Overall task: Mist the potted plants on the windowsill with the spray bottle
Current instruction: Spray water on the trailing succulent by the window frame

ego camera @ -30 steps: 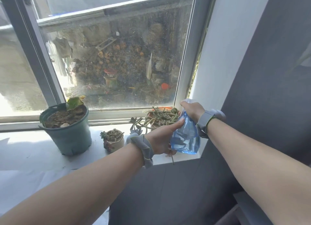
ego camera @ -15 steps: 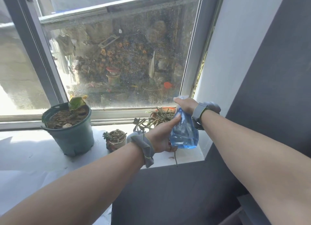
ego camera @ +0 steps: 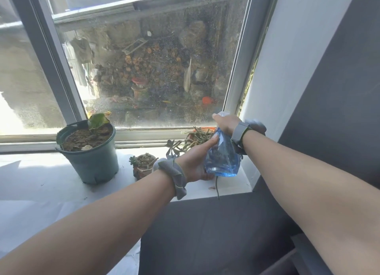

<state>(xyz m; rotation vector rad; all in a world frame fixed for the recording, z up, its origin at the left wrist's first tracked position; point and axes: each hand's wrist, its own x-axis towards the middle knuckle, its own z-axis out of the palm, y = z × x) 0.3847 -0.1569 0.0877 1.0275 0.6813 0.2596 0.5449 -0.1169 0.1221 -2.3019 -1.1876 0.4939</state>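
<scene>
Head view. On white windowsill [ego camera: 51,178] we see green pot [ego camera: 96,163] holding soil and one curled leaf; small pot [ego camera: 141,167] with succulent just right of it; orange pot [ego camera: 203,129] with trailing stems near window corner. Blue translucent spray bottle [ego camera: 223,161], partly filled, held above sill's right end. Our left hand [ego camera: 195,161] cups bottle's side, fingers curled on it. Our right hand [ego camera: 225,123] clenched over bottle's top.

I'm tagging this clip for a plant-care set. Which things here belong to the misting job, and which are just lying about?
Job:
spray bottle, held by left hand and right hand
green pot
small succulent pot
orange pot of trailing stems

Lying about:
yard clutter beyond the window
</scene>
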